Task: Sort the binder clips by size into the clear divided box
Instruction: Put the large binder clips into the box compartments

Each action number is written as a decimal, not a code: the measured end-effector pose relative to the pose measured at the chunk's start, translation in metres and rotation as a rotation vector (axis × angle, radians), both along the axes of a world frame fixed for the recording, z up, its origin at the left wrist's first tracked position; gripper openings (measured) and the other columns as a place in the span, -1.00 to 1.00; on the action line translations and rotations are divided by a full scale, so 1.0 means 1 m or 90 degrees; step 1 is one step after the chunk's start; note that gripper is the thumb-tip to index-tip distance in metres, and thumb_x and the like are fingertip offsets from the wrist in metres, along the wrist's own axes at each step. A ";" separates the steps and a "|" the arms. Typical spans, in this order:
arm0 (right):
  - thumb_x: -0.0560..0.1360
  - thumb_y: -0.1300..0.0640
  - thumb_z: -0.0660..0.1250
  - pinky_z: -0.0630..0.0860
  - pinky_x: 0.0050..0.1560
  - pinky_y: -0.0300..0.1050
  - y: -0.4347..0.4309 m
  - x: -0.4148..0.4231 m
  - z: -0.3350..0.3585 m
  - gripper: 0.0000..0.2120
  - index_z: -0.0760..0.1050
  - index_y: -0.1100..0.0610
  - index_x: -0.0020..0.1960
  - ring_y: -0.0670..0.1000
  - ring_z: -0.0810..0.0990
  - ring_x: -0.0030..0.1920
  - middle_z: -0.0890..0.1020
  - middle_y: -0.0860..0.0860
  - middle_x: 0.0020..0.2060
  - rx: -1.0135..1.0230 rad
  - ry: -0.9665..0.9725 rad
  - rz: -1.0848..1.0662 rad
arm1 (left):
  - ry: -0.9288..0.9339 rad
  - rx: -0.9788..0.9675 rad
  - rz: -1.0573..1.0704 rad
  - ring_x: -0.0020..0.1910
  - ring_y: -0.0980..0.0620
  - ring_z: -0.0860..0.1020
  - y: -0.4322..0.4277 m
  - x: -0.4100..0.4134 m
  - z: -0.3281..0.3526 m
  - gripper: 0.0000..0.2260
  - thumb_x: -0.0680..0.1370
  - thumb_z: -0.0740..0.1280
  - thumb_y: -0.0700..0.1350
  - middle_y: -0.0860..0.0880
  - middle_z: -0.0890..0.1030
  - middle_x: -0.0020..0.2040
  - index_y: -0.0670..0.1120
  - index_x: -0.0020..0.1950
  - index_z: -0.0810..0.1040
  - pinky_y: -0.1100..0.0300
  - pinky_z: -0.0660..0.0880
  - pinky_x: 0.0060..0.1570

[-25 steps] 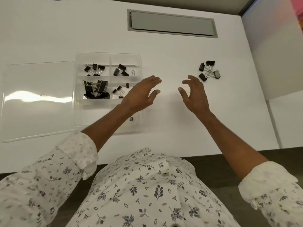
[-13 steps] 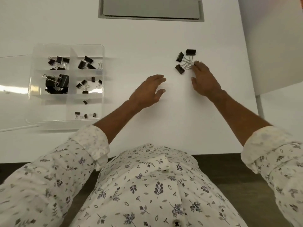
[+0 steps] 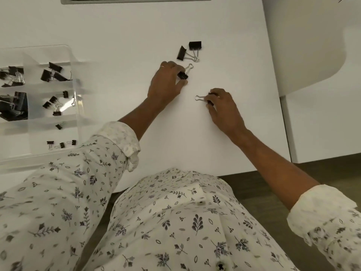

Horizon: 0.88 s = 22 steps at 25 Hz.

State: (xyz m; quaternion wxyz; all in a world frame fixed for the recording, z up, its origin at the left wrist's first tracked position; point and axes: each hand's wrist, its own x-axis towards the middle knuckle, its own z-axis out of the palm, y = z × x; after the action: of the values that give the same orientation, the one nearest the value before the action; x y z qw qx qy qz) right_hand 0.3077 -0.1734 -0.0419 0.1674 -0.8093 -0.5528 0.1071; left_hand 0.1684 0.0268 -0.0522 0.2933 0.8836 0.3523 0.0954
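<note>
The fingers point(image 3: 172, 67) of the left hand point(image 3: 166, 83) are curled and, with the thumb, pinch the black body of a binder clip point(image 3: 183, 75). Its wire handle points away from the clear divided box point(image 3: 76, 106). This clip is well to the right of the box and low over the white table point(image 3: 224, 26); whether it touches the surface or is just lifted cannot be told from this angle.

Farther from the box, the right hand point(image 3: 224, 112) pinches a second clip point(image 3: 210, 99) between thumb and fingertips. The fingers hide most of its black body, and its silver loop sticks out toward the box.

Two more lie unheld on the table, beyond both hands and well to the right of the box's far end. They are the nearer loose clip point(image 3: 181, 53), tipped on its side, and the farther loose clip point(image 3: 195, 45), with their wire handles meeting.

The box holds sorted clips and is cut off by the left edge of the view. In its right column are medium clips point(image 3: 51, 72) at the far end, then small clips point(image 3: 53, 103), then a single tiny clip point(image 3: 58, 126), then three tiny clips point(image 3: 61, 144) nearest the person. Its left column holds large clips point(image 3: 16, 106) with another cluster beyond them. The patterned left sleeve point(image 3: 97, 157) overlaps the box's near right corner.
</note>
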 end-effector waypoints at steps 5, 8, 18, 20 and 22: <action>0.58 0.13 0.39 0.54 0.21 -0.09 0.003 -0.011 0.010 -0.80 0.62 0.14 0.19 0.06 0.60 0.15 0.61 0.05 0.14 0.078 0.168 -0.057 | -0.111 -0.049 0.083 0.13 0.00 0.55 -0.021 -0.048 0.006 -0.80 0.52 0.38 -0.06 0.06 0.65 0.08 -0.04 0.13 0.62 0.03 0.51 0.15; 0.57 0.12 0.44 0.61 0.18 -0.03 0.021 -0.037 0.028 -0.81 0.64 0.15 0.15 -0.05 0.64 0.11 0.65 0.02 0.07 0.134 0.331 -0.086 | -0.210 -0.108 0.174 0.12 0.11 0.59 -0.040 -0.100 0.029 -0.76 0.54 0.44 -0.04 0.14 0.67 0.09 -0.01 0.19 0.63 0.07 0.53 0.21; 0.57 0.13 0.45 0.62 0.20 -0.02 0.091 -0.227 0.071 -0.84 0.64 0.12 0.14 -0.03 0.66 0.11 0.66 -0.03 0.07 0.113 0.490 0.114 | -0.210 -0.041 0.351 0.24 0.07 0.56 -0.042 -0.338 0.090 -0.65 0.55 0.50 -0.06 0.12 0.63 0.20 0.00 0.32 0.58 0.08 0.53 0.26; 0.57 0.12 0.45 0.63 0.19 -0.02 0.108 -0.273 0.073 -0.83 0.64 0.11 0.16 -0.04 0.65 0.12 0.66 -0.04 0.07 0.109 0.466 0.174 | -0.186 -0.023 0.386 0.23 0.08 0.55 -0.036 -0.388 0.091 -0.63 0.55 0.49 -0.05 0.19 0.60 0.19 0.02 0.34 0.57 0.08 0.51 0.26; 0.57 0.10 0.45 0.62 0.19 -0.02 0.125 -0.317 0.076 -0.81 0.65 0.09 0.17 -0.07 0.65 0.13 0.67 -0.06 0.07 0.102 0.447 0.215 | -0.163 -0.006 0.415 0.22 0.12 0.52 -0.028 -0.429 0.088 -0.63 0.55 0.48 -0.02 0.21 0.58 0.19 0.05 0.35 0.55 0.02 0.50 0.29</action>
State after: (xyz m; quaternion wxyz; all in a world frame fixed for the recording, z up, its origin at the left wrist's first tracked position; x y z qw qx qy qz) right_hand -0.0090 -0.0487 0.0336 0.3885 -0.6055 -0.5941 0.3599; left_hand -0.2606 -0.0008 0.0359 0.2932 0.7042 0.5768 0.2923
